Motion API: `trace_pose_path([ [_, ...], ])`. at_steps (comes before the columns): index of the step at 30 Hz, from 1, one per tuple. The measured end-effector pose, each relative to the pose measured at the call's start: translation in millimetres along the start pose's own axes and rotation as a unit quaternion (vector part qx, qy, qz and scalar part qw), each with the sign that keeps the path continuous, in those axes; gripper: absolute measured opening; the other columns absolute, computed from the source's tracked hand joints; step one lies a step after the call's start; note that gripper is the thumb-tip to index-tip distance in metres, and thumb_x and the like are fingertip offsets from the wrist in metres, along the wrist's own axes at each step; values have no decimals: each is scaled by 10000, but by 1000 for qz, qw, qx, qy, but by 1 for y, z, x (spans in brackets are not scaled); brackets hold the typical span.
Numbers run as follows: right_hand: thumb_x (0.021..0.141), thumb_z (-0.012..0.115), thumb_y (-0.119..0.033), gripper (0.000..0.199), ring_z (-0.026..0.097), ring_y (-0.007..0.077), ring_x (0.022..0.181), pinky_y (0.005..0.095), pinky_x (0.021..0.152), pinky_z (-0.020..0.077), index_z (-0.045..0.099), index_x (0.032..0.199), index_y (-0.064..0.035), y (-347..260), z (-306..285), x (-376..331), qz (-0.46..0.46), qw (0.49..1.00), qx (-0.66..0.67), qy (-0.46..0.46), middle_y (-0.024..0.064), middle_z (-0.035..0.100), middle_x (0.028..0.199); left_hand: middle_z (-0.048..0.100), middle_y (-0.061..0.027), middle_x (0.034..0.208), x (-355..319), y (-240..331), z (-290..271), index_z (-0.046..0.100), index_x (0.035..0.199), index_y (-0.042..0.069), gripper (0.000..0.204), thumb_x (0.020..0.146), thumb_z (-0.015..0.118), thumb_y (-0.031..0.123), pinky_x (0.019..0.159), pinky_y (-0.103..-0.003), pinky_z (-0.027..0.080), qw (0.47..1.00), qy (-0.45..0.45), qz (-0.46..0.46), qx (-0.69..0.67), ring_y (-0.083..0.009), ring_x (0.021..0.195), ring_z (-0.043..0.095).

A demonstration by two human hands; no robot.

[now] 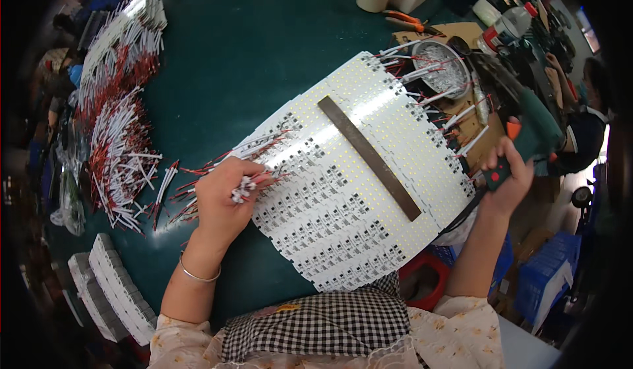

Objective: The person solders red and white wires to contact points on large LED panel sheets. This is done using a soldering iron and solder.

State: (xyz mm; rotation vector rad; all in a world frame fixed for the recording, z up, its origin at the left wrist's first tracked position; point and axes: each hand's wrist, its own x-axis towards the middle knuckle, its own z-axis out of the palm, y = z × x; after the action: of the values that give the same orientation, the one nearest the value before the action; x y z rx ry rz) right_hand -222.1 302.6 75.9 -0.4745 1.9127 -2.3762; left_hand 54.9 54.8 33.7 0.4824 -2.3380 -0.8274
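Note:
Across the table in front of me lies a sheet of white LED circuit boards [310, 217], dotted with small yellow LEDs and dark components. A dark flat metal bar [369, 158] rests diagonally on it. My left hand [227, 194] is closed around a bunch of thin white and red wires [244, 187] over the sheet's left edge. More wires [257, 146] lie beside it on the boards. My right hand [508, 178], off the right edge, grips the handle of a green, gun-shaped soldering gun [537, 122] with an orange trigger. Wires [448, 98] stick out along the boards' far right edge.
Big piles of red-white wires [122, 151] cover the table's left side. Stacked white boards [119, 290] stand near left. At the far right are a metal bowl [440, 69] of shiny bits, orange-handled pliers [409, 21] and a plastic bottle [508, 29]. Blue crates [547, 270] sit below.

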Motion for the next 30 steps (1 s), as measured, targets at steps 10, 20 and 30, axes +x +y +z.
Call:
trace_pose_path([
  [10,864,496,-102,532,556,200,551,317,503,508,304,1304,129,15,-100,71,134,574,238,-772,134,495,780,589,-56,740,0,0,2,691,932,78,464,549,590,-164,564,-259,459,999,-29,-2,16,-169,667,585],
  [20,740,678,-106,753,508,147,474,260,391,466,222,1274,168,-15,11,-98,156,954,39,-253,159,518,781,541,-78,704,6,8,11,670,958,51,459,531,640,-114,520,-291,452,999,11,-21,31,-203,603,561],
  [30,735,712,-147,702,471,123,400,235,358,440,300,1214,159,-5,23,-117,196,955,4,-222,89,490,611,533,-61,691,2,-8,30,666,912,51,383,541,702,-39,476,-285,422,993,-16,57,103,-196,558,533],
])
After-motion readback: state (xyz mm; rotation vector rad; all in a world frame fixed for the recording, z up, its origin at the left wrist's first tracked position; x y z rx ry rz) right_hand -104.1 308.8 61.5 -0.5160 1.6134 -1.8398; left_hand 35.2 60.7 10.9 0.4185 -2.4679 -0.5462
